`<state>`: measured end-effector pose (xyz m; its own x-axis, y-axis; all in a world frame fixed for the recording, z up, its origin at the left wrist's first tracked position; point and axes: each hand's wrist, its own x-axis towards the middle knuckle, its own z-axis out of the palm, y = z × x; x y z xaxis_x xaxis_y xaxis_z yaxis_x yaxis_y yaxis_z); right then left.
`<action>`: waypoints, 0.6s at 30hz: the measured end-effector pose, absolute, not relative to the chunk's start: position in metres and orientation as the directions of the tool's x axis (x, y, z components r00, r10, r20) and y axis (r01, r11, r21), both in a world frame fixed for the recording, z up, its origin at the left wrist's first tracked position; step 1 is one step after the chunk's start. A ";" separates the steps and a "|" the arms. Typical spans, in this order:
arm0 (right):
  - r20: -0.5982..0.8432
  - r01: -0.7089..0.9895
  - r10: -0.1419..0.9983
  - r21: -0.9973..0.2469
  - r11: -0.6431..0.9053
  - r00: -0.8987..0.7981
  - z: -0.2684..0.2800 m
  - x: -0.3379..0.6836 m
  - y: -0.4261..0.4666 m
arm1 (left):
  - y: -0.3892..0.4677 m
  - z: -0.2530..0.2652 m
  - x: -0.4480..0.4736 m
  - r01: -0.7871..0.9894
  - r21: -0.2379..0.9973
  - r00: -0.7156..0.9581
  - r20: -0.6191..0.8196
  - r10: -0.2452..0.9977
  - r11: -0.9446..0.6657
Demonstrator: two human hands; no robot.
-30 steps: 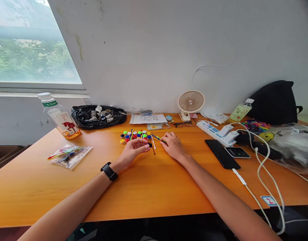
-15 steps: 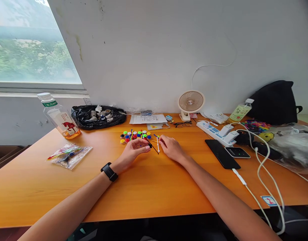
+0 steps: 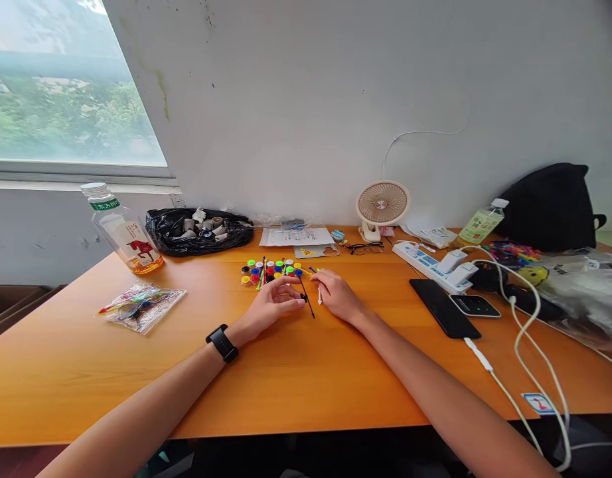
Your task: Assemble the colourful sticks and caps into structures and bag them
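Left hand [image 3: 276, 303] pinches a black stick [image 3: 311, 309]; right hand [image 3: 340, 296], grip unclear; wide tabletop [image 3: 296, 378] separates both from the near edge [image 3: 296, 430].

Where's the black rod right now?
In the head view, the black rod is centre frame, pinched in the left hand, with the right hand beside it and the coloured pots beyond, leftward.

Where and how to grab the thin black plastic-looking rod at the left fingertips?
Probably pinch the thin black plastic-looking rod across its near end, coming from the right: that straight, slim length juts out free, while the left grip crowds its middle from the other side.
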<state>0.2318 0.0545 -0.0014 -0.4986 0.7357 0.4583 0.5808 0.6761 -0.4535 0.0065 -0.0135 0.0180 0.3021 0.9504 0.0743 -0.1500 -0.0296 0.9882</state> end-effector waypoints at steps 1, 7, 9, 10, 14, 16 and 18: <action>0.449 0.585 0.731 -0.440 0.681 -0.513 -0.002 0.231 0.055 | -0.014 0.016 0.007 -0.132 0.990 0.325 0.085 0.942 -0.044; 0.433 0.654 0.738 -0.356 0.668 -0.517 0.003 0.231 0.055 | -0.018 0.006 0.012 -0.062 0.987 0.474 0.160 0.866 -0.148; 0.439 0.685 0.749 -0.332 0.648 -0.496 0.006 0.233 0.054 | -0.020 0.007 0.013 -0.033 0.983 0.492 0.174 0.853 -0.181; 0.440 0.704 0.759 -0.323 0.632 -0.480 0.008 0.234 0.054 | -0.021 0.007 0.013 -0.018 0.980 0.492 0.183 0.851 -0.200; 0.456 0.761 0.791 -0.308 0.571 -0.409 0.013 0.238 0.053 | -0.024 0.011 0.014 0.052 0.956 0.481 0.229 0.846 -0.288; 0.483 0.758 0.789 -0.328 0.564 -0.378 0.014 0.240 0.053 | -0.024 0.013 0.012 0.112 0.925 0.484 0.268 0.833 -0.362; 0.509 0.732 0.787 -0.377 0.568 -0.348 0.013 0.240 0.053 | -0.023 0.014 0.011 0.191 0.873 0.499 0.307 0.810 -0.449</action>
